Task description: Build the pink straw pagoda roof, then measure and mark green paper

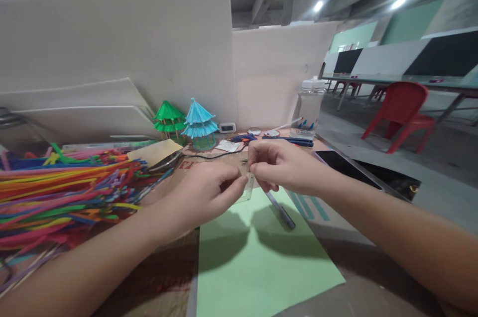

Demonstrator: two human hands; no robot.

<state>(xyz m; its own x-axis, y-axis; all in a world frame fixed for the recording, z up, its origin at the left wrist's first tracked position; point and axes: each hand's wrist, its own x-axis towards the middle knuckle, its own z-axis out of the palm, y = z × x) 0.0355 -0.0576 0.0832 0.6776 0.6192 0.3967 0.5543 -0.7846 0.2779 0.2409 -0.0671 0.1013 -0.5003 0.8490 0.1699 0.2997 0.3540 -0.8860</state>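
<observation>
Both hands meet in the middle of the view, above the far end of a light green sheet of paper (257, 277). My left hand (203, 190) is closed, thumb and fingers pinched together. My right hand (280, 165) pinches close beside it, its fingers curled. Whatever sits between the fingertips is too small to make out. Just below them shows a clear ruler (245, 196); whether a hand touches it I cannot tell. A dark grey pen (282, 211) lies slanted on the paper under my right hand, which casts a shadow there.
Many coloured pipe cleaners (67, 192) pile up at left. Behind stand a green pavilion model (169, 119) and a blue one (199, 123), a small digital display (227, 128), a glue gun (242, 138) and a clear plastic jar (309, 108). A black-screened tablet (347, 170) lies right.
</observation>
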